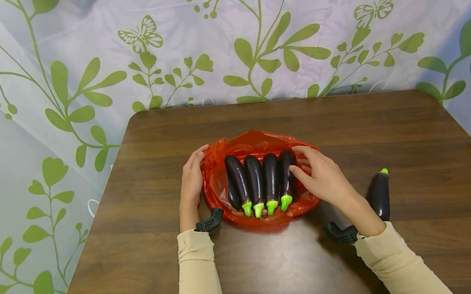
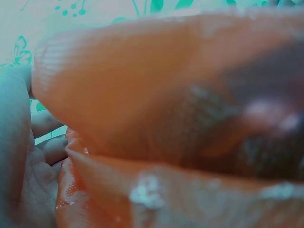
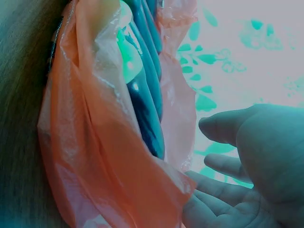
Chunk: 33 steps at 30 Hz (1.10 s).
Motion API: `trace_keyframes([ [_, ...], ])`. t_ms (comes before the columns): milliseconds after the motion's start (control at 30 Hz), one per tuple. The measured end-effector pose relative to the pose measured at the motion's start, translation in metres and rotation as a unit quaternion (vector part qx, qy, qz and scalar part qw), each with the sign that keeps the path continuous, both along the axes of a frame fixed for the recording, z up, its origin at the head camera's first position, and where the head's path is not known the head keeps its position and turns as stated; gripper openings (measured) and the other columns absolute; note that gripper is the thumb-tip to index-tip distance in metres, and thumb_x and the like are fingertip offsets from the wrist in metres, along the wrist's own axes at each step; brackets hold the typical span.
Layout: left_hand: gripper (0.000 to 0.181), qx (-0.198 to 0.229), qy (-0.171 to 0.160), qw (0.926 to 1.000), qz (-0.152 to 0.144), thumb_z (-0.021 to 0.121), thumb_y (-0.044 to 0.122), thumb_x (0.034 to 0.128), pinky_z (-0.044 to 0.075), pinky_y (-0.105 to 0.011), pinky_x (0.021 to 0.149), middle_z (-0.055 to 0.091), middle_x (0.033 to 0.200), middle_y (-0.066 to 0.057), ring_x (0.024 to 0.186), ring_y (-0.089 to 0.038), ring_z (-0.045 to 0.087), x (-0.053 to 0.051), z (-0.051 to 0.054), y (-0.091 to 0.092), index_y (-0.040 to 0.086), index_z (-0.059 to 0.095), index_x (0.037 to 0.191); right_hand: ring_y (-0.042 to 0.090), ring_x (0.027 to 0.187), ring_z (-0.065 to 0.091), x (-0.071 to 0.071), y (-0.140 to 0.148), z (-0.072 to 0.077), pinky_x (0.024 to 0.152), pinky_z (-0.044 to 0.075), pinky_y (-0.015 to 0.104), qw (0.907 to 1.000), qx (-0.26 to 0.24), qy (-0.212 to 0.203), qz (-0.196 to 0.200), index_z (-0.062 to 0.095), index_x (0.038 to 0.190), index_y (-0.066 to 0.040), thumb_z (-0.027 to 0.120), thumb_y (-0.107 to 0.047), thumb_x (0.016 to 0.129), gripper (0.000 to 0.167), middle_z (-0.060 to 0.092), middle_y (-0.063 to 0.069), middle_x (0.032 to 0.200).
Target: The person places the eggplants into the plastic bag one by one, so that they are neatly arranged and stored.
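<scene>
A red plastic bag [image 1: 284,221] lies with its mouth spread wide. Inside it several dark purple eggplants [image 1: 255,180] are side by side, their green stem ends toward the person. My left hand [image 1: 191,182] rests against the bag's left side, fingers extended along the outside; in the left wrist view the bag hides part of the fingers. At the right rim is my right hand [image 1: 325,176], its thumb over the opening near the rightmost eggplant. The right wrist view shows that hand [image 3: 242,175] with thumb and fingers apart, some fingers touching the bag's edge.
One more eggplant [image 1: 379,196] lies outside the bag on the brown wooden table [image 1: 274,274], partly hidden behind the right wrist. A pale curtain [image 1: 199,34] with green leaves and butterflies hangs behind the table. Black camera bands [image 1: 210,221] are on both wrists.
</scene>
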State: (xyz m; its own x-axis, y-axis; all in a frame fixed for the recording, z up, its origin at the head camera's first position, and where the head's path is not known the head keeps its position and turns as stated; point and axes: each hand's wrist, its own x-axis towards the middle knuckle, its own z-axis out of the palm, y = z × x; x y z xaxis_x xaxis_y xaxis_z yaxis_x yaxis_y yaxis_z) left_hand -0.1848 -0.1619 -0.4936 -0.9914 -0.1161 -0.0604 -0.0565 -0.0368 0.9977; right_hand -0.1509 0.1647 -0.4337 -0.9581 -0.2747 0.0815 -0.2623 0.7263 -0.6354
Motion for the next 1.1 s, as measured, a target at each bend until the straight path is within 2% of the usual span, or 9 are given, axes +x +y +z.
trace_keyframes([
  [633,0.043,-0.015,-0.002,0.9999,0.003,0.040,0.039,0.1098,0.042,-0.046,0.116,0.060,0.145,-0.005,0.131,-0.025,0.057,0.001,0.001,0.000,0.022,0.061,0.143,0.039,0.124,0.064,0.010,0.017,0.004,0.097,0.055,0.056,0.9992,-0.027,0.029,-0.009,0.050,0.146,-0.004,0.068,-0.018,0.099,0.052,0.059,0.019,0.143],
  [1100,0.042,-0.017,-0.003,0.9998,0.006,0.041,0.041,0.1092,0.044,-0.047,0.114,0.062,0.142,-0.003,0.127,-0.024,0.059,0.003,0.001,0.000,0.024,0.063,0.141,0.044,0.119,0.066,0.012,0.028,0.005,0.093,0.055,0.056,0.9988,-0.027,0.035,-0.020,0.050,0.145,-0.001,0.067,-0.015,0.099,0.050,0.061,0.024,0.139],
])
